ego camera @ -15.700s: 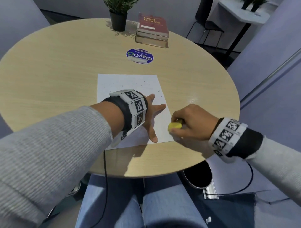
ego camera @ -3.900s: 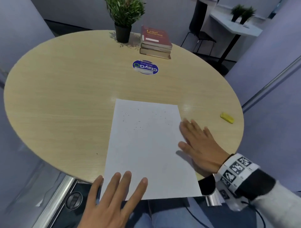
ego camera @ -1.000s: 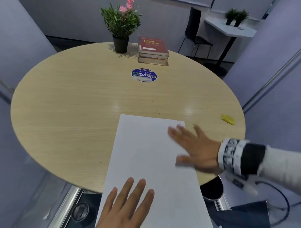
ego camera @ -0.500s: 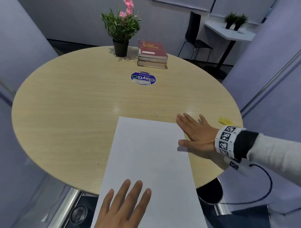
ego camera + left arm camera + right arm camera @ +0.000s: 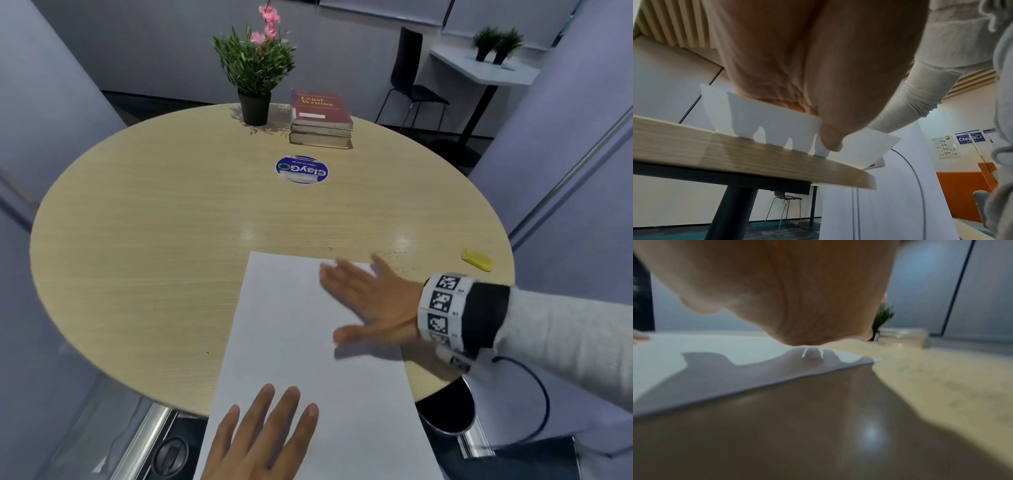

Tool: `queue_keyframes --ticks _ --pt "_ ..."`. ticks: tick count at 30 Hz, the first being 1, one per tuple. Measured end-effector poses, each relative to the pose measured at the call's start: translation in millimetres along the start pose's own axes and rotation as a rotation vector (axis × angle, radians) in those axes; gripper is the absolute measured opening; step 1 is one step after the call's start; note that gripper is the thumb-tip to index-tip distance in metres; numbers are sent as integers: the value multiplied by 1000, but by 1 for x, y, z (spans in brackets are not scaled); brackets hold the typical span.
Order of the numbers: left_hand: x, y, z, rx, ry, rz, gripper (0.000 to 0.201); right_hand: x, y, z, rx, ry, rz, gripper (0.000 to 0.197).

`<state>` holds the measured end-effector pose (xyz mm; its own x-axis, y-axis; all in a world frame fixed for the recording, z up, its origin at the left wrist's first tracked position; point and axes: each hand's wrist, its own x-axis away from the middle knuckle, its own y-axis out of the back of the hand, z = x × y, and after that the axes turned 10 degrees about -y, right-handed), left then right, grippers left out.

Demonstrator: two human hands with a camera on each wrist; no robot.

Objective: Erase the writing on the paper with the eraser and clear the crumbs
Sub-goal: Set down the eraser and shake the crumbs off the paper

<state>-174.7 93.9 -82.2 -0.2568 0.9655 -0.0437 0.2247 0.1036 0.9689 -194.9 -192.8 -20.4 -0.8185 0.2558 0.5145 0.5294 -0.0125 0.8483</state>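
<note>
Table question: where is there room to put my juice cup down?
The table has a wide bare patch on the left, between the paper and the rim. Another lies mid-table, between the round sticker and the paper's far edge. It is crowded at the back by the potted plant and books, and near the right hand and eraser, where crumbs lie.
</note>
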Motion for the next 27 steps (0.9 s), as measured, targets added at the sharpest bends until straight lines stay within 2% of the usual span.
queue_keyframes --ticks 2,4,6,7,8,10,11,13,16,18,19,21,23,25,27 --pt "2 1 0 18 -12 34 68 -1 -5 4 -52 -42 31 95" --pt "4 1 3 -40 -32 -27 70 -6 4 -11 -75 -251 -23 87" --pt "4 8 10 -36 -116 -81 56 -1 21 -31 -193 -393 -5 90" --pt "3 17 16 -37 -172 -135 42 7 31 -40 -257 -403 -10 94" --pt "0 30 20 -43 -188 -193 39 18 39 -46 -299 -384 -40 96" --pt "-7 51 27 -2 -134 -216 68 47 51 -57 -408 -333 -178 88" --pt "-9 63 33 5 -78 -298 73 62 53 -62 -505 -344 -262 82" --pt "-14 96 45 15 10 -467 57 87 48 -65 -627 -396 -455 74" --pt "-16 136 61 0 47 -607 33 106 26 -36 -567 -360 -813 72" --pt "-15 153 75 0 74 -698 26 104 6 21 -561 -250 -900 61" --pt "-14 160 83 28 104 -734 29 100 -2 55 -561 -194 -915 58" --pt "-11 173 101 25 140 -773 38 82 -9 120 -512 -32 -902 61" --pt "-8 187 111 6 147 -828 34 58 -1 176 -448 120 -675 77" --pt "-9 199 107 16 159 -842 23 36 9 216 -398 178 -447 91" --pt "-9 204 102 29 159 -851 10 20 11 231 -366 182 -342 96"
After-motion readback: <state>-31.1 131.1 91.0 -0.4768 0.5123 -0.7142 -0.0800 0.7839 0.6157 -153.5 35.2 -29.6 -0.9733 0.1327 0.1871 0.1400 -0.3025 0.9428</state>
